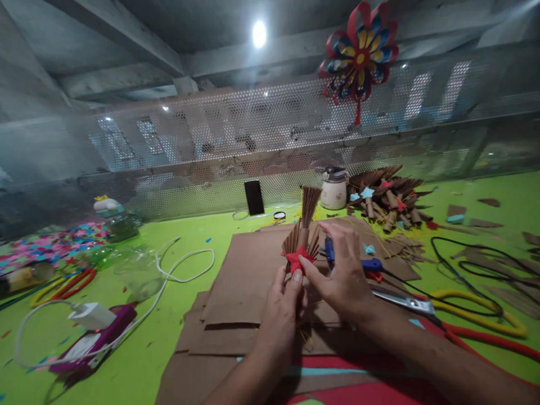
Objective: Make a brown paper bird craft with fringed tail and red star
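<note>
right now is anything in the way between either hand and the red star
Nothing visible is in the way: the left hand and right hand both touch the red star. The blue tool shows behind the right hand, not between it and the star.

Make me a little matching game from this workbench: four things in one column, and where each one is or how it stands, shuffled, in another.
Things
1. red star
2. white jar
3. power strip
4. flower ornament

Places and states
A. purple, with a white plug in it
B. high up, by the perforated screen
C. under the thumbs of the left hand and right hand
D. beside the heap of brown paper pieces

Pairs: 1-C, 2-D, 3-A, 4-B
</note>
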`<state>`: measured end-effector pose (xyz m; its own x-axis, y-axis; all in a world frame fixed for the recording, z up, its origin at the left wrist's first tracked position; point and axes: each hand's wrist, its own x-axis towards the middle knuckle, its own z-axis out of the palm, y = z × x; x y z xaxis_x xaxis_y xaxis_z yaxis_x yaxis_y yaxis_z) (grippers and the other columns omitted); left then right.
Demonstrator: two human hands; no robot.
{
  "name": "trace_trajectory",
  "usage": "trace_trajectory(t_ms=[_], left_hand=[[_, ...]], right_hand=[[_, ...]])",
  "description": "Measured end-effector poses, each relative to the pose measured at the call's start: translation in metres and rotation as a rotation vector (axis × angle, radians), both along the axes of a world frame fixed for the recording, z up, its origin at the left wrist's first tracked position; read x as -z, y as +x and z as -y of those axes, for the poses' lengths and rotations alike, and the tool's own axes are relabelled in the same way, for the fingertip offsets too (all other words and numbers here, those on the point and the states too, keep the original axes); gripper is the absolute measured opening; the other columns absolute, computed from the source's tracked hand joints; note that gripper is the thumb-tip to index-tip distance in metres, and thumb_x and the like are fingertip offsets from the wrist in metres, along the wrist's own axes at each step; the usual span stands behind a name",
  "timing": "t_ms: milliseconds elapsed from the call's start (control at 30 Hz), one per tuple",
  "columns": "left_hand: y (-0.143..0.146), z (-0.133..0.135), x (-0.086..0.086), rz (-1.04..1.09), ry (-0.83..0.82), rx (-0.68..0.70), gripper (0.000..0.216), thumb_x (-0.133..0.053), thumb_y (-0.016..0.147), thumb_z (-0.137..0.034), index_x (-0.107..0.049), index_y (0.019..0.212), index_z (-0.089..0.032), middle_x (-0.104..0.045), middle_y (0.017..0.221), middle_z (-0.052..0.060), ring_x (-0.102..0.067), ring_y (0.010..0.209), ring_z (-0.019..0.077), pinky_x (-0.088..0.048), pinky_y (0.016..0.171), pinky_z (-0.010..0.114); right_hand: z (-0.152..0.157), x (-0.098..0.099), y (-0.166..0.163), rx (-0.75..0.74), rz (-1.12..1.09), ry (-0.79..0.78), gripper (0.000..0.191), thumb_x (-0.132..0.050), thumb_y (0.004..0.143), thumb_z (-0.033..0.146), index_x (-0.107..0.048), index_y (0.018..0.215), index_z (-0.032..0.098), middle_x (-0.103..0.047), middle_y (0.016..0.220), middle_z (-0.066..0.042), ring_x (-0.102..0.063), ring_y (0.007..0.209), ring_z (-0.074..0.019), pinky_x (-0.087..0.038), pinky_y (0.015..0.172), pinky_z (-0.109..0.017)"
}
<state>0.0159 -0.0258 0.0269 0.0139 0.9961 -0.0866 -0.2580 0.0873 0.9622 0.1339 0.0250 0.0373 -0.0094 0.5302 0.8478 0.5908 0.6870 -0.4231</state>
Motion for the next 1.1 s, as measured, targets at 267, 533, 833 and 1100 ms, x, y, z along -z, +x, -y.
trace_trajectory(t_ms=[267, 533, 833, 1100], left_hand=[[0.0, 0.002, -0.001, -0.025, -0.01, 0.012, 0.026, -0.049, 0.083, -0.047, -0.044, 0.088, -0.021, -0.04, 0.061, -0.006, -0.031, 0.051, 0.006, -0.025, 0.046, 0.016], [-0.002, 0.001, 0.0, -0.04, 0.014, 0.012, 0.027, -0.047, 0.084, -0.047, -0.045, 0.092, -0.022, -0.04, 0.062, -0.006, -0.033, 0.051, 0.0057, -0.028, 0.047, 0.016], [-0.01, -0.004, 0.004, -0.077, -0.07, -0.155, 0.044, -0.04, 0.081, -0.058, -0.051, 0.075, -0.016, -0.047, 0.063, -0.002, -0.038, 0.049, 0.0059, -0.027, 0.042, 0.015], [-0.016, -0.013, 0.008, -0.043, 0.113, -0.196, 0.028, -0.047, 0.082, -0.046, -0.051, 0.082, -0.018, -0.049, 0.065, -0.003, -0.042, 0.05, 0.0053, -0.031, 0.043, 0.013]], right_hand=[[0.003, 0.003, 0.0, 0.001, 0.034, 0.039, 0.059, -0.061, 0.075, 0.027, -0.036, 0.129, 0.017, -0.044, 0.119, -0.014, -0.039, 0.115, -0.0283, -0.033, 0.098, -0.049], [0.002, 0.0, 0.007, -0.07, -0.037, 0.009, 0.043, -0.059, 0.077, 0.026, -0.048, 0.117, 0.017, -0.048, 0.114, -0.012, -0.043, 0.111, -0.0251, -0.035, 0.097, -0.044], [-0.025, 0.015, 0.032, -0.361, -0.382, -0.691, 0.028, -0.053, 0.08, 0.041, -0.059, 0.072, 0.015, -0.056, 0.062, -0.001, -0.051, 0.059, -0.0138, -0.041, 0.056, -0.025], [-0.017, 0.019, 0.024, -0.429, -0.165, -0.724, 0.03, -0.051, 0.079, 0.042, -0.061, 0.072, 0.014, -0.057, 0.064, -0.002, -0.051, 0.061, -0.0145, -0.04, 0.057, -0.026]])
